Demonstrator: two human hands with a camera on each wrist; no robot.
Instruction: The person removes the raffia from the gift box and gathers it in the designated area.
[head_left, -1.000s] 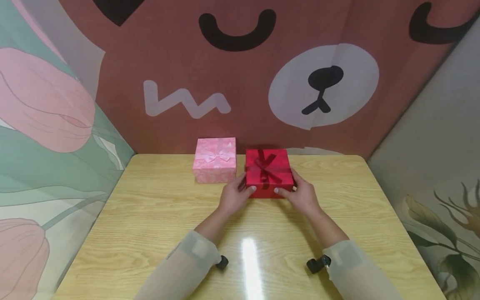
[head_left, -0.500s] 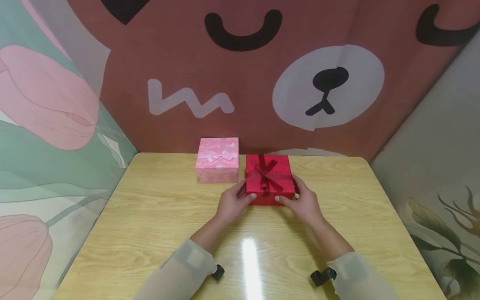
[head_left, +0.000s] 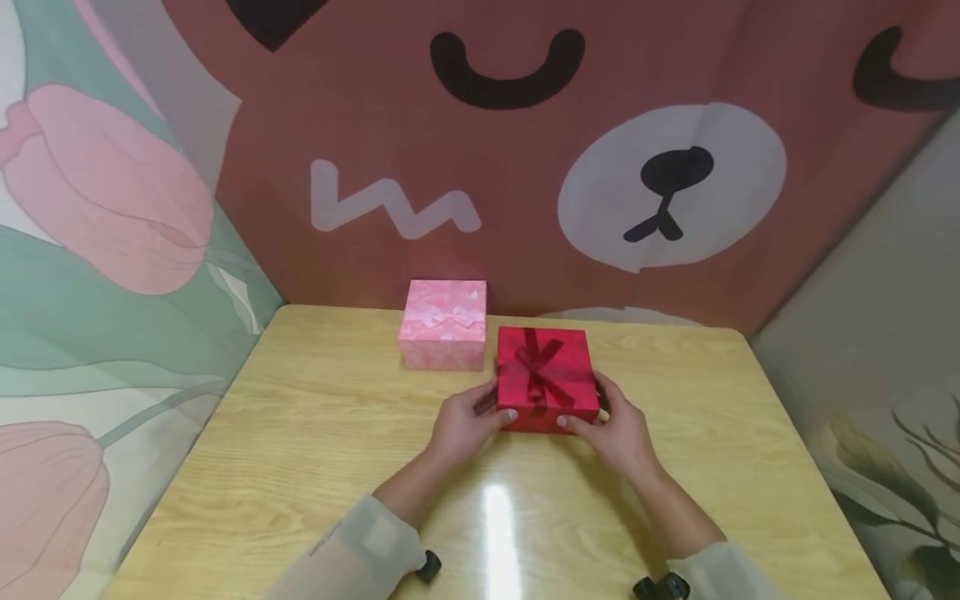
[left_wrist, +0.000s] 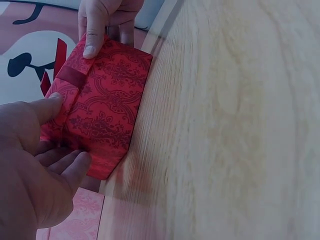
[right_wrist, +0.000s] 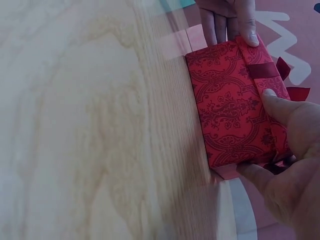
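Observation:
A red gift box [head_left: 547, 371] with a dark red ribbon bow on its lid is on the wooden table, between both hands. My left hand [head_left: 462, 425] grips its left side, thumb on the front face and fingers along the side. On the other side my right hand [head_left: 622, 429] grips it the same way, its thumb on the front near the right corner. The left wrist view shows the box's patterned front [left_wrist: 107, 95] with a thumb at each end. In the right wrist view the lower edge of the red box [right_wrist: 230, 105] lies close to the table.
A pink gift box [head_left: 444, 333] with a pale bow stands at the back of the table [head_left: 300, 433], left of the red one, near the wall. Behind the table hangs a brown bear-patterned backdrop [head_left: 510, 167]. Light glares off the tabletop in front.
Both hands have drawn the red box toward the person, away from the back wall. It now sits farther forward than the pink box, which stays in place. The head view has shifted slightly.

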